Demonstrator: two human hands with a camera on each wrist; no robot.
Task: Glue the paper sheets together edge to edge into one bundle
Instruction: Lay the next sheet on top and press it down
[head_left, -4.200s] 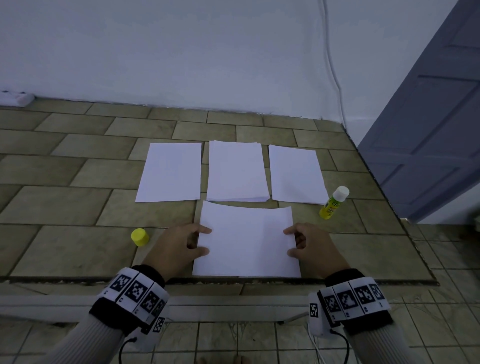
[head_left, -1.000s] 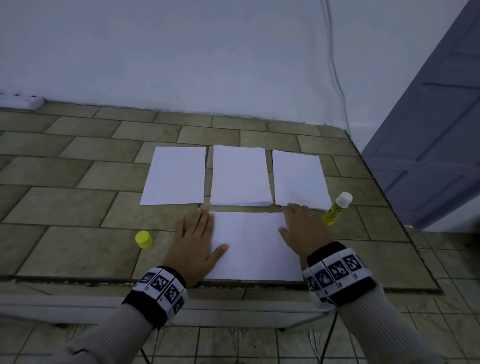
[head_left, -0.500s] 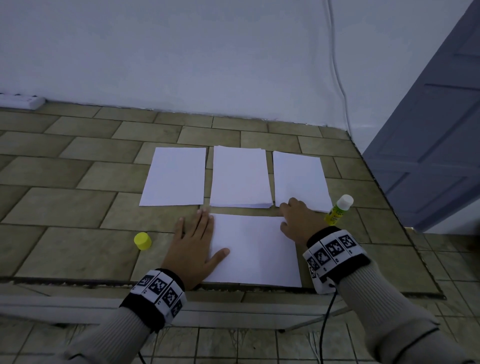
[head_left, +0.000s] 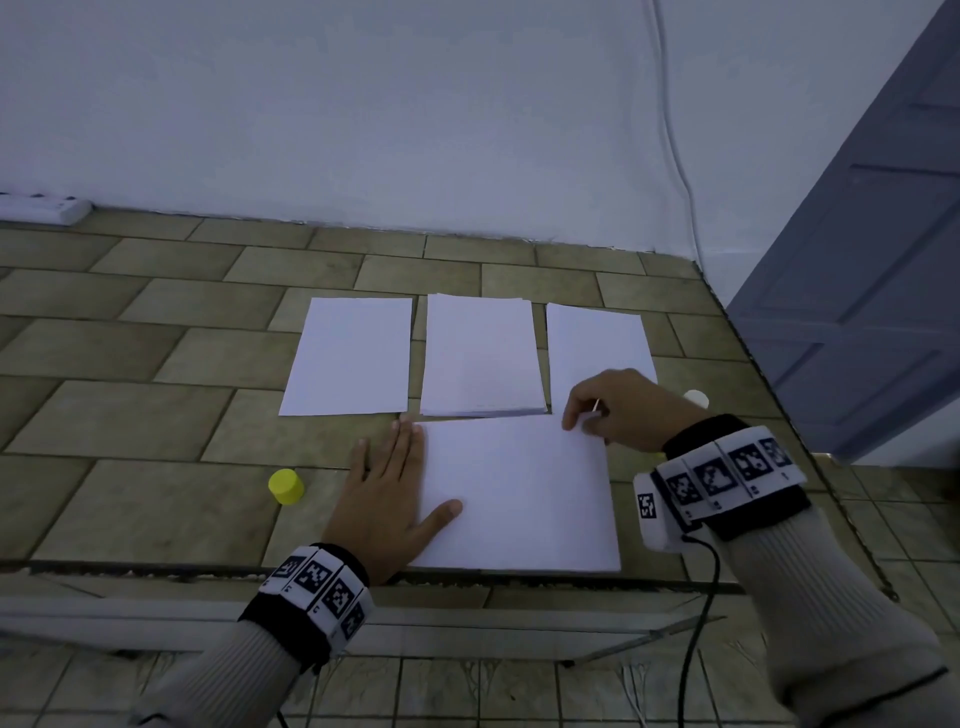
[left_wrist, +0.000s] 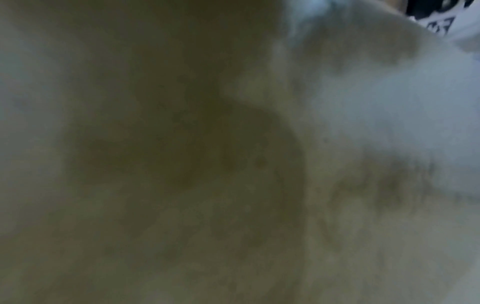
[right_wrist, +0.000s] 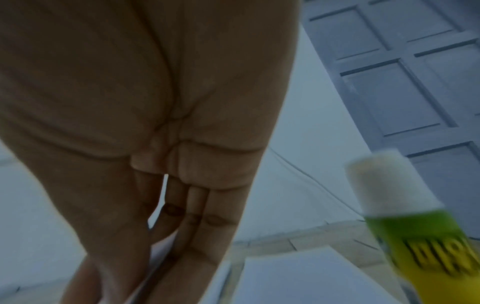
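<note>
Left hand (head_left: 387, 499) flat, fingers straight, pinning the near sheet (head_left: 519, 493) on the worktop (head_left: 130, 415); right hand (head_left: 618, 410) pinches its far corner. Beyond the hands, three sheets (head_left: 480, 353). Lift the corner slowly, keeping the left palm anchored

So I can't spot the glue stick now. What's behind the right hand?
Only the glue stick's white top shows past the right hand; its body is hidden in the head view. The right wrist view shows it standing nearby.

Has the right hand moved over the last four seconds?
Yes. The right hand went from the near sheet's right edge up to its far right corner, closer to the glue stick.
</note>
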